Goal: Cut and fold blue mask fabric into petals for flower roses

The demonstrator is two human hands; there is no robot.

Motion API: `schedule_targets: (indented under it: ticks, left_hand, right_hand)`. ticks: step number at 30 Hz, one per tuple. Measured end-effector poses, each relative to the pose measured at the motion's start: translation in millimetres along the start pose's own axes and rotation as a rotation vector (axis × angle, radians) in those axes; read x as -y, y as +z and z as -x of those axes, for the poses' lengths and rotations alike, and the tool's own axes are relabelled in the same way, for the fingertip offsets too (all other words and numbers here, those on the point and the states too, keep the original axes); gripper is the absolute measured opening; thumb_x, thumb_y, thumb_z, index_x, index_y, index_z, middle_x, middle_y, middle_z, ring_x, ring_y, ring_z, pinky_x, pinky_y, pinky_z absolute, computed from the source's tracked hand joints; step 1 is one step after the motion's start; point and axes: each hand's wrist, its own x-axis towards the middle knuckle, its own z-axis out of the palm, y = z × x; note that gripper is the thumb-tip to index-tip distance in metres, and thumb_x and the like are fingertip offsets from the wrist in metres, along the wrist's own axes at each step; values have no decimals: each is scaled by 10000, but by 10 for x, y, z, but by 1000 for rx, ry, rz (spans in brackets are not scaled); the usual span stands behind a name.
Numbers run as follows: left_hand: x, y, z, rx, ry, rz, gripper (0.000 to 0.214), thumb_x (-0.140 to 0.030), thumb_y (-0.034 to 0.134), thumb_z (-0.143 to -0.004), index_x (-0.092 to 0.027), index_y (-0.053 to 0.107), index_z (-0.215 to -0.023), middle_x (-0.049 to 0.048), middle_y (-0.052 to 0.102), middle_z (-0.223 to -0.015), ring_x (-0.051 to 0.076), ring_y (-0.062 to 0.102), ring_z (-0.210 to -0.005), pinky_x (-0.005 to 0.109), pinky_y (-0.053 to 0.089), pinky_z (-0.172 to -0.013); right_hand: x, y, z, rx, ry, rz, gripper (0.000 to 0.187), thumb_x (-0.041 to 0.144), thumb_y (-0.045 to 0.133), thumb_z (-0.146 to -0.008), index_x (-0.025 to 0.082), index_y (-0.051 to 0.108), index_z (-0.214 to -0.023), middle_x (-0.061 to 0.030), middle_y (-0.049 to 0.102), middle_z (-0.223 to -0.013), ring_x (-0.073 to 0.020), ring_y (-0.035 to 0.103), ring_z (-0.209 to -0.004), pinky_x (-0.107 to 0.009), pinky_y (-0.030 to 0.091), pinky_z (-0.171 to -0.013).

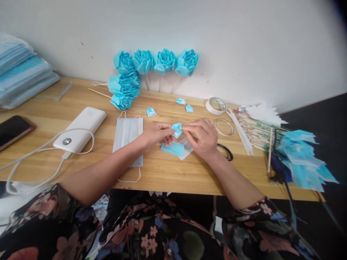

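Note:
Between my two hands is a small folded blue petal [176,130] of mask-like fabric with a whitish patch on it. My left hand [159,133] pinches its left edge, and the fingertips of my right hand [202,137] close on its right edge. Below them on the table lie a flat blue fabric piece [172,148] and a whitish strip [187,151], partly under my right hand. A whole face mask [127,135] with ear loops lies left of my left hand, partly behind my forearm. Three more folded petals, one of them a petal [151,112] at the left, lie beyond my hands.
Several blue fabric flowers [165,61] on sticks lean at the wall. Tape rolls [216,105], black-handled scissors [226,152], bundled sticks [255,131] and blue scraps [303,155] lie right. Left are a white power bank [84,126] with cable, a phone [15,130] and stacked masks [24,72].

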Motion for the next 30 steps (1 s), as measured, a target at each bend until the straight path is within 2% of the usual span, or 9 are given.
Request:
schedule_targets:
  ticks: [15,23,27,30]
  left_hand:
    - [22,-14,-5,39,30,82,162,-189,645,-848,-114,649,-705,18,668,-642,75,593,-519,201,475,-534]
    - [27,-33,-2,70,28,167,167,-222,683,-838,-106,653,-722,24,661,-636,78,598,-540,201,466,-547]
    - [35,-51,-5,43,40,164,176,-226,659,-848,-109,662,-717,31,661,-634,84,596,-546,207,467,-554]
    - [25,-46,-6,22,58,104,187,-249,659,-849,-115,656,-719,28,664,-651,83,589,-548,210,469,-550]
  right_hand:
    - [-18,11,32,83,14,-2,182,108,627,-910,244,703,-1005,-32,720,-876,-185,633,-810,-339,507,-710]
    - [-29,1,38,152,8,-78,256,81,599,-883,239,708,-1053,-43,722,-936,-196,628,-846,-345,514,-726]
    - [-7,-37,15,205,67,-179,366,75,527,-865,272,716,-1109,-50,701,-1016,-213,630,-902,-395,523,-783]
    - [-2,-42,7,157,235,-267,351,105,490,-901,278,713,-1108,-55,682,-1039,-215,631,-963,-416,522,-842]
